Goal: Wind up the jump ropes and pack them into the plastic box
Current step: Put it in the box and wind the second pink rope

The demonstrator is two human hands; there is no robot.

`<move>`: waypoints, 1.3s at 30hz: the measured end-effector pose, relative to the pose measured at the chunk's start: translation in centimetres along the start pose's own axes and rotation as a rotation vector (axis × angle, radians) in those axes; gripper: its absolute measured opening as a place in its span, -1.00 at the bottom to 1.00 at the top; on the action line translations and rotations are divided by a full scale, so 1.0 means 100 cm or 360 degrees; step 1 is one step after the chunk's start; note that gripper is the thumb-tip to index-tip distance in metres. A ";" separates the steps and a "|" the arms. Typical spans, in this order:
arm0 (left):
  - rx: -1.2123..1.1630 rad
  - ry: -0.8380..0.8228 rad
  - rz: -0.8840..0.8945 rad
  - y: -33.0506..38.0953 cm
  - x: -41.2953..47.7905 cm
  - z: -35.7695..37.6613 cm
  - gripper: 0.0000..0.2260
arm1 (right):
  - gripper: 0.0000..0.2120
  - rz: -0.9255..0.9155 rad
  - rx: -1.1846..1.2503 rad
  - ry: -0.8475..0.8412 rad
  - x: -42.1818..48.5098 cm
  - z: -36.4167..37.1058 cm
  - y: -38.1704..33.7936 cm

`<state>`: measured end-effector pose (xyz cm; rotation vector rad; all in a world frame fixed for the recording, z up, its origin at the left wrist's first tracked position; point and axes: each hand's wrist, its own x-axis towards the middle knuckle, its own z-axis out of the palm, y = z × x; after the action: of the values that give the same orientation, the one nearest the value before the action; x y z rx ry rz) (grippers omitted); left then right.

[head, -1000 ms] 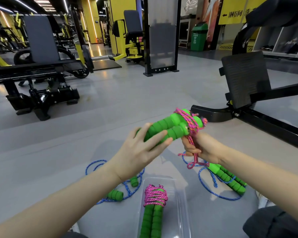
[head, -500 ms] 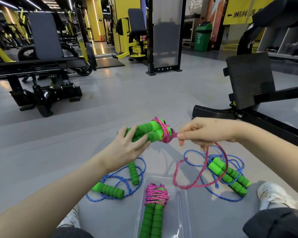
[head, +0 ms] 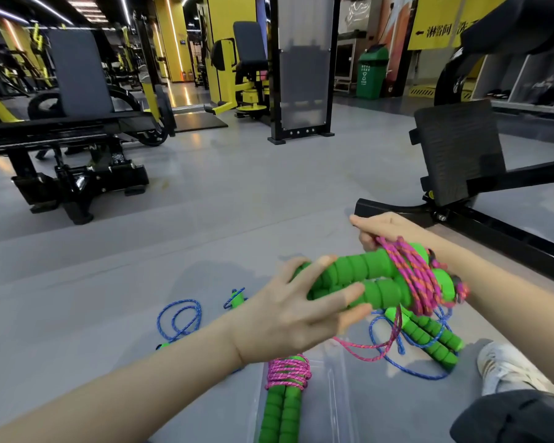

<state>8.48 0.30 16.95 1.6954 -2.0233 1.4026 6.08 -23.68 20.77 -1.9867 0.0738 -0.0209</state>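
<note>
Green foam handles [head: 365, 279] of a pink jump rope, laid side by side, are held above the floor [head: 237, 219] by our left hand [head: 295, 318], whose grip closes fingers over and thumb under their near ends. Our right hand [head: 384, 231], just beyond the far ends, pinches the pink cord [head: 413, 276], which is coiled several times round the handles there. A loose tail [head: 365, 350] hangs down toward the plastic box [head: 336, 394]. One wound pink rope [head: 288, 372] already lies in the box. The left blue rope [head: 179, 318] and the right blue rope [head: 406, 374] lie unwound on the floor, either side of the box. We judge the step in hand to be winding. To do it well, we should press the handles parallel, lay each turn snug beside its neighbour under steady tension, and tuck the tail beneath a turn before setting the bundle beside the first.
</note>
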 end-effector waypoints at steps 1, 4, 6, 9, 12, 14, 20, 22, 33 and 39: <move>0.0033 0.0021 -0.0052 -0.005 0.001 0.000 -0.77 | -0.52 0.0036 0.0134 0.0143 0.001 -0.001 0.010; 0.0193 0.0039 -0.0262 -0.024 -0.003 0.004 -0.73 | -0.63 -0.0117 0.0311 0.0178 0.002 0.008 0.021; 0.0279 0.0033 -0.0386 -0.036 -0.012 0.009 -0.71 | -0.54 0.0069 0.0460 -0.0122 0.003 0.023 0.009; 0.0387 -0.0051 -0.0490 -0.048 -0.029 0.016 -0.70 | -0.62 0.0182 0.0269 -0.0240 0.003 0.035 -0.008; 0.0512 -0.0149 -0.0515 -0.059 -0.044 0.018 -0.67 | -0.69 0.0214 0.0155 -0.0382 -0.002 0.040 -0.026; 0.0571 -0.0239 -0.0486 -0.066 -0.052 0.016 -0.63 | -0.74 0.0221 0.0104 -0.0459 -0.004 0.037 -0.035; 0.0574 -0.0568 -0.0154 -0.061 -0.065 0.008 -0.64 | -0.88 0.0082 -0.0365 -0.0549 -0.014 0.027 -0.055; 0.0516 -0.0616 -0.0030 -0.054 -0.067 0.009 -0.62 | -0.79 -0.0074 -0.0565 -0.0368 -0.014 0.022 -0.060; 0.0027 -0.0134 0.0112 -0.005 -0.019 0.003 -0.76 | -0.68 -0.0048 -0.0143 -0.0020 -0.004 -0.002 -0.013; 0.0101 0.0014 -0.0079 -0.017 -0.001 0.001 -0.73 | -0.48 0.0491 0.0019 0.0350 0.037 -0.018 0.046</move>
<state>9.97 0.41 17.76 1.7487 -1.9381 1.4704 9.51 -27.38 17.21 -1.9357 0.5199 -0.0400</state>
